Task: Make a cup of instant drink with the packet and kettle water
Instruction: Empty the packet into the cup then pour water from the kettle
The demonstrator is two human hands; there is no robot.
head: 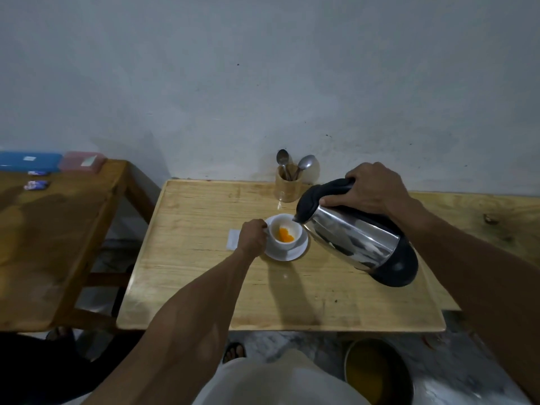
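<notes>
A white cup [289, 227] stands on a white saucer [287, 254] near the middle of the light wooden table [204, 287]. Orange powder [285, 237] lies in the cup's bottom. My left hand [252, 238] grips the cup's handle on its left side. My right hand [371, 190] holds the black handle of a steel kettle [355, 233], which is tilted with its spout just over the cup's right rim. No water stream is visible. A white packet [233, 240] lies flat on the table left of my left hand.
A wooden holder [287, 185] with two spoons stands at the table's back edge by the wall. A darker table [52, 229] on the left carries blue and pink boxes. A round metal bin [378, 372] sits on the floor at lower right.
</notes>
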